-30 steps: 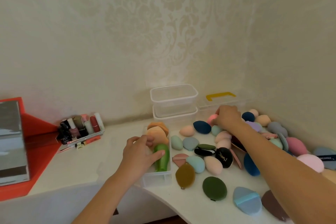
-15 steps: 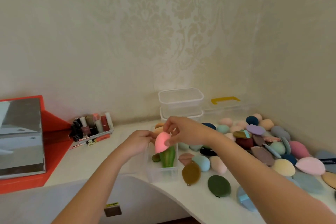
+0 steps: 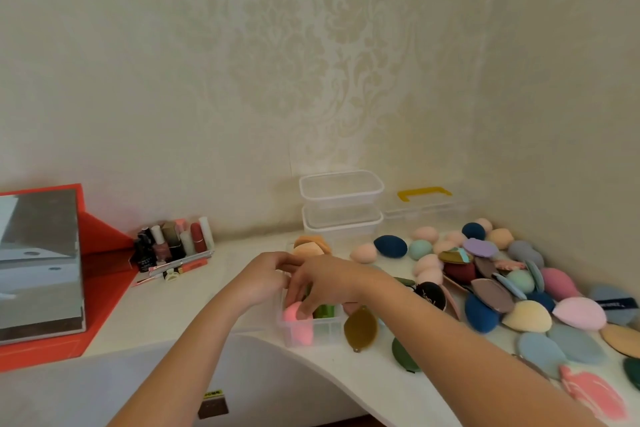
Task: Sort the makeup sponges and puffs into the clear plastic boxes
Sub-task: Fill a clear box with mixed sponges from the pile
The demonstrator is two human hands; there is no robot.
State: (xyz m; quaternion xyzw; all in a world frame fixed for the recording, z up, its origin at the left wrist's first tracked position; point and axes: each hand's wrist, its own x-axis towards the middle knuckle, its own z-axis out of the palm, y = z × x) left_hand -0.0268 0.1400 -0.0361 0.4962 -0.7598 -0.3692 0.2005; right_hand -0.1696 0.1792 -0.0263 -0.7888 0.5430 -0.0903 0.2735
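A narrow clear plastic box (image 3: 325,331) stands near the table's front edge. It holds orange puffs (image 3: 310,246) at its far end, a green sponge (image 3: 323,310) and a pink sponge (image 3: 296,322) at its near end. My right hand (image 3: 325,284) reaches down into the box, fingertips on the pink sponge. At the box's left wall is my left hand (image 3: 263,276), its fingers curled at the rim. Several loose sponges and puffs (image 3: 491,284) in many colours cover the table to the right.
Two stacked clear boxes (image 3: 341,208) stand at the back wall, beside a clear box with a yellow handle (image 3: 424,192). A tray of cosmetic bottles (image 3: 173,246) and an orange-red case with a mirror (image 3: 41,267) sit at the left. The table's edge curves in front.
My right hand picked a pink sponge from the pile, carried it left and lowered it into the near end of the narrow box. My left hand stayed at the box.
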